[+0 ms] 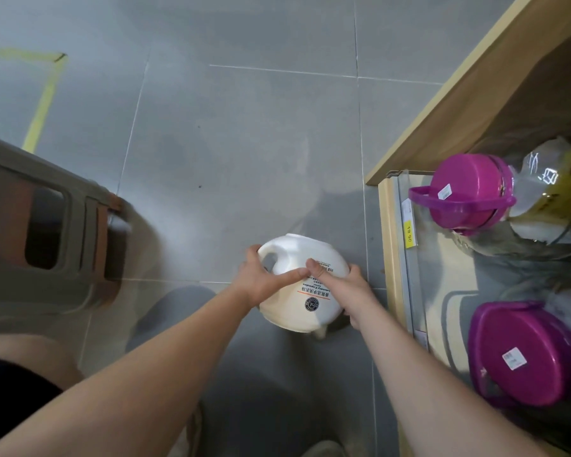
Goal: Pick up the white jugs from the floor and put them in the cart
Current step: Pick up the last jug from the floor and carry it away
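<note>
I'm gripping the jug (297,301), left hand (256,280) curling round its handle end, right hand (348,286) clasping the other side, beside the shelf (389,258).

smooth white plastic jug (297,301), matt grey floor tiles (244,127), seemingly wood-look shelf edge (459,94).

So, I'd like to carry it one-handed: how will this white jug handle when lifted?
The white jug looks like rigid moulded plastic, so it probably won't flex. Its smooth, rounded sides may be slippery. The left hand and right hand both hold it, hinting it may be heavy.
</note>
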`<action>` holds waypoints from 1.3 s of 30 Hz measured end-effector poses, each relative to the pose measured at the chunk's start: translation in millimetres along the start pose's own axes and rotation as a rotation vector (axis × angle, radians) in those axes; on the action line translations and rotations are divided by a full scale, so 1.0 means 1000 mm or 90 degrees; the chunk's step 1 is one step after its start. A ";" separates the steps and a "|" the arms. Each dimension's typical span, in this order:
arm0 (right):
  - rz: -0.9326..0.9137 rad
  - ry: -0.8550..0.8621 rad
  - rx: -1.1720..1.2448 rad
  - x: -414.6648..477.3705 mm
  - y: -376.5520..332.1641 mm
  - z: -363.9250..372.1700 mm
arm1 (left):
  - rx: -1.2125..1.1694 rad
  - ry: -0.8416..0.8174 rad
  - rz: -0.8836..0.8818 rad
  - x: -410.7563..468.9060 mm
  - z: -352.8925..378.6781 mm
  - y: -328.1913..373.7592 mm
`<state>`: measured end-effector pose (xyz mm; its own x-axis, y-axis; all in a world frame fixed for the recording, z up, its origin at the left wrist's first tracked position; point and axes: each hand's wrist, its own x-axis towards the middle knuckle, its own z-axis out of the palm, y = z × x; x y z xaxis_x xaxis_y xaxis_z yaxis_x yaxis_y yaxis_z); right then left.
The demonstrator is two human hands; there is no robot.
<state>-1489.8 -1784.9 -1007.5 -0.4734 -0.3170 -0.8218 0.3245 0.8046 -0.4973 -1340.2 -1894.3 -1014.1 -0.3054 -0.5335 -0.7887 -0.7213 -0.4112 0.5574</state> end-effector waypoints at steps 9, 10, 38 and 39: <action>-0.158 0.025 0.024 -0.103 -0.070 -0.038 | -0.058 0.012 0.183 -0.107 -0.049 0.073; -0.161 0.028 0.033 -0.122 -0.080 -0.044 | -0.053 0.008 0.205 -0.125 -0.058 0.088; -0.587 0.113 -0.030 -0.727 -0.357 -0.177 | 0.146 -0.012 0.571 -0.670 -0.307 0.399; -0.595 0.109 -0.028 -0.736 -0.361 -0.175 | 0.148 -0.009 0.579 -0.676 -0.312 0.400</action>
<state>-1401.8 -1754.0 -175.0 -0.6403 -0.7669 -0.0429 -0.2754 0.2814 -0.9192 -1228.1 -1929.0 -176.4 -0.8198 -0.5672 -0.0792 -0.3070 0.3185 0.8968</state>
